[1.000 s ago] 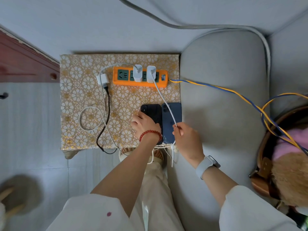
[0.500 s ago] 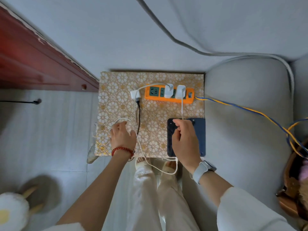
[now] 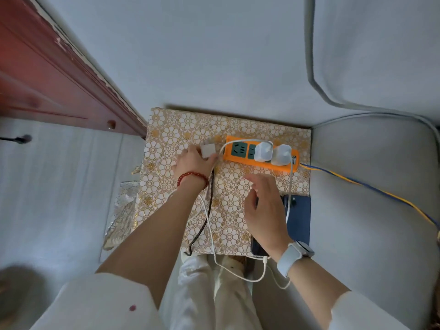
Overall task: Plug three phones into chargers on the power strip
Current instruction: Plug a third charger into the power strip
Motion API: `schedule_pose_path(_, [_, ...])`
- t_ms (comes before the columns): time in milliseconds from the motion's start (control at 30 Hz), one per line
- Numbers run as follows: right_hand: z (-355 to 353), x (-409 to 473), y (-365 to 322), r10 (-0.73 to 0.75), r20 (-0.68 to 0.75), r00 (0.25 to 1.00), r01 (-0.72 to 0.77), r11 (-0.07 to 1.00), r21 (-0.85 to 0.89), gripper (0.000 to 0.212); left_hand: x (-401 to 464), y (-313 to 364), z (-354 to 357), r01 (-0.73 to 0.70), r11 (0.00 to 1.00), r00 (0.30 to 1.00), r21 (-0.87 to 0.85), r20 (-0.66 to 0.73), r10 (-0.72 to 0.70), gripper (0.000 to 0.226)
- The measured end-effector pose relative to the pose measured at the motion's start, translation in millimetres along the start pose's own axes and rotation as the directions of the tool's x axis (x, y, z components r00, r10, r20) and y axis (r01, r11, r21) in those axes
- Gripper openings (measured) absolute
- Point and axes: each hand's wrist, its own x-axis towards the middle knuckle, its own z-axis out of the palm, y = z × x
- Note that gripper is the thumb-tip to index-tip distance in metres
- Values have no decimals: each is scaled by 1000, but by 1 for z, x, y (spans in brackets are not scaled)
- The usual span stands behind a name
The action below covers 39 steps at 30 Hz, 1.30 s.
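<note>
Near the table's near right corner the blue phone lies flat, a darker phone just beside it half hidden under the right hand, which has let go of the white cable it pinched a second ago and now hovers with fingers spread. Farther back, the left hand has left the cable loop and grips the loose white charger just beside the orange power strip's left end, two chargers already seated. Likely next: the third charger goes into a free socket
</note>
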Motion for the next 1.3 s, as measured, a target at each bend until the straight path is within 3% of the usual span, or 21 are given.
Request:
schedule_pose_path(167, [0,0,2,13,27,1000,-12,1000,-6,30,1,8,4,35,996,999,88,-34,-32,60])
schedule_pose_path(233, [0,0,0,20,28,999,-20,1000,-5,30,-4,4,-3,31,994,999,-101,-24,-33,56])
schedule_pose_path(333, [-1,4,-9,15,-2,1000,-15,1000,8,28,-15,-7,-26,30,891,999,-453,3,-33,49])
schedule_pose_path(400, [0,10,-22,-16,-59,998,17,1000,25,25,-29,-15,-42,3,831,995,-556,83,52,47])
schedule_pose_path(533, [-8,23,-51,-125,-214,969,99,987,-128,13,-70,-26,-60,-186,881,935,-436,198,296,49])
schedule_pose_path(633, [-27,35,-59,-317,-326,891,243,938,-246,13,-89,-28,-62,-329,883,920,-334,97,379,50])
schedule_pose_path(667, [-32,40,-60,-340,-270,901,283,932,-228,16,-93,-27,-62,-353,879,916,-321,74,395,50])
schedule_pose_path(733, [-40,49,-60,-227,57,972,232,966,-116,28,-97,-23,-60,-356,872,914,-337,70,400,47])
schedule_pose_path(800, [-41,53,-57,17,449,893,16,997,-70,43,-99,-20,-57,-339,865,924,-370,43,380,42])
schedule_pose_path(833, [-38,52,-52,88,538,838,-63,996,-64,46,-99,-18,-56,-346,865,926,-364,17,377,40])
schedule_pose_path(900, [-32,47,-45,115,530,840,-155,987,31,42,-100,-17,-53,-371,866,920,-336,-9,391,38])
schedule_pose_path(967, [-25,45,-44,138,428,893,-227,960,164,37,-100,-17,-49,-370,865,920,-338,-1,393,38])
schedule_pose_path(1067, [-15,51,-47,222,296,929,-291,933,214,33,-99,-16,-43,-352,867,923,-353,23,384,32])
schedule_pose_path(1167, [-21,80,-46,448,177,877,-471,724,504,23,-95,-26,-40,-327,895,916,-305,129,379,20])
schedule_pose_path(1233, [-31,103,-39,528,161,834,-483,558,674,17,-95,-42,-40,-300,915,916,-271,186,356,17])
schedule_pose_path(1300, [-35,117,-29,539,180,823,-517,579,631,19,-97,-54,-42,-290,923,917,-254,201,344,14])
